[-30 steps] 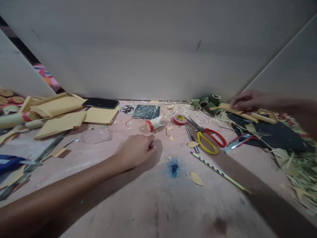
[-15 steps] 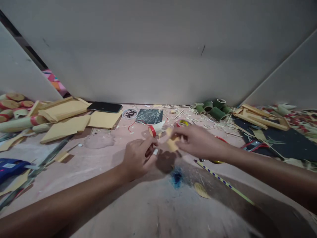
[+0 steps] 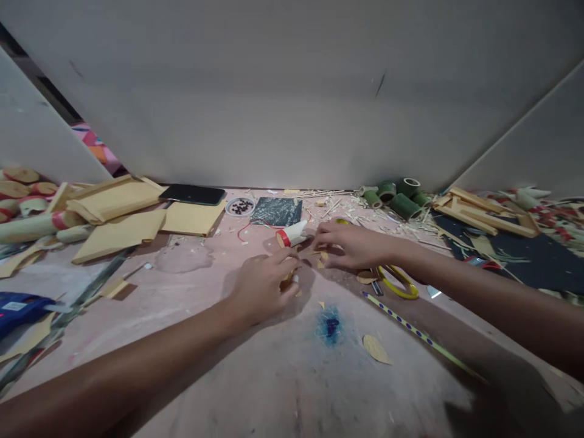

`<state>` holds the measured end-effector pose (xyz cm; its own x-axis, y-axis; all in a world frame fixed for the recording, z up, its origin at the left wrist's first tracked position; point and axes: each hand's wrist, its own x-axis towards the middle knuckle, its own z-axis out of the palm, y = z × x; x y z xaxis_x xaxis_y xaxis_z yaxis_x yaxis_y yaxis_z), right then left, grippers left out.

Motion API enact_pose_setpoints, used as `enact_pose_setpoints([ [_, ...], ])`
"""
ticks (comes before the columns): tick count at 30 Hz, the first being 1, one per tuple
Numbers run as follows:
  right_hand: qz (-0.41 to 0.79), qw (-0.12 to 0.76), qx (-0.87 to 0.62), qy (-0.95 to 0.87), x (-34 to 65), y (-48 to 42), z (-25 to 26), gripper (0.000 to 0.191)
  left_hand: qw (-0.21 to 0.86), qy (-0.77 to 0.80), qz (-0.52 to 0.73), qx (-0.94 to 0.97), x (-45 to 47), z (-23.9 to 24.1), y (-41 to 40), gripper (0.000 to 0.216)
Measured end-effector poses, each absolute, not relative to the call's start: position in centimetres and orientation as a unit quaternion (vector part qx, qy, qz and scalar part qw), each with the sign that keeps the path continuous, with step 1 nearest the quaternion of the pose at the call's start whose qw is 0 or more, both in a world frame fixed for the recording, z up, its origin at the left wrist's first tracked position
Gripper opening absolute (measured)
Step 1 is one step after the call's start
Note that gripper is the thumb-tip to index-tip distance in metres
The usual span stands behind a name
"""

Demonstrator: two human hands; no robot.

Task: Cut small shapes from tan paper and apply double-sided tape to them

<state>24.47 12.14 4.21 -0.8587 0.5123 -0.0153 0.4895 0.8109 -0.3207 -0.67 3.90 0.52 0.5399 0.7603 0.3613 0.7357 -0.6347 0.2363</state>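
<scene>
On the worktop [image 3: 173,365], a blue tool [image 3: 20,310] lies at far left, and a dark phone [image 3: 194,194] rests farther back. The left hand [image 3: 262,283] has curled fingers with a small pale piece [image 3: 295,279] showing at them; one cannot tell if it is gripped. Just beyond lies a white piece with red band [image 3: 292,234]. The right hand [image 3: 353,244] is near, its fingertips parted over wood scraps [image 3: 321,260]; yellow-handled scissors [image 3: 409,295] lie partly under its forearm.

The light was dim; shadows lay beside the left hand [image 3: 262,285] and right hand [image 3: 351,244]; the far sides looked soft.
</scene>
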Motion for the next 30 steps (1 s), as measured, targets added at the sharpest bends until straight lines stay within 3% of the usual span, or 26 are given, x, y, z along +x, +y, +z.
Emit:
enact_pose_setpoints([
  [4, 0.191, 0.033, -0.265, -0.945, 24.1, 12.1, 3.9, 0.013, 0.014, 0.437, 0.205, 0.876, -0.7, 0.4, 3.9, 0.019],
  [11, 0.206, 0.019, -0.307, -0.929, 23.8, 10.9, 4.6, 0.014, -0.018, 0.446, 0.249, 0.86, -0.7, -0.4, 4.2, 0.028],
  [15, 0.195, 0.018, -0.346, -0.918, 22.6, 10.0, 4.4, 0.003, -0.01, 0.415, 0.276, 0.867, -0.8, -0.3, 4.1, 0.02],
  [21, 0.205, -0.006, -0.362, -0.909, 23.4, 10.2, 5.5, 0.004, 0.005, 0.393, 0.277, 0.877, -1.0, -0.1, 3.8, 0.018],
  [25, 0.195, -0.041, -0.39, -0.899, 29.9, 12.3, 9.4, 0.029, 0.023, 0.391, 0.239, 0.888, -1.0, 0.0, 3.9, 0.023],
  [28, 0.085, -0.008, -0.479, -0.873, 34.7, 13.2, 11.5, 0.046, 0.042, 0.399, 0.207, 0.892, -0.9, 0.2, 3.8, 0.026],
  [30, 0.003, 0.032, -0.525, -0.851, 35.9, 13.0, 11.4, 0.047, 0.05, 0.421, 0.194, 0.885, -0.8, 0.5, 3.8, 0.029],
])
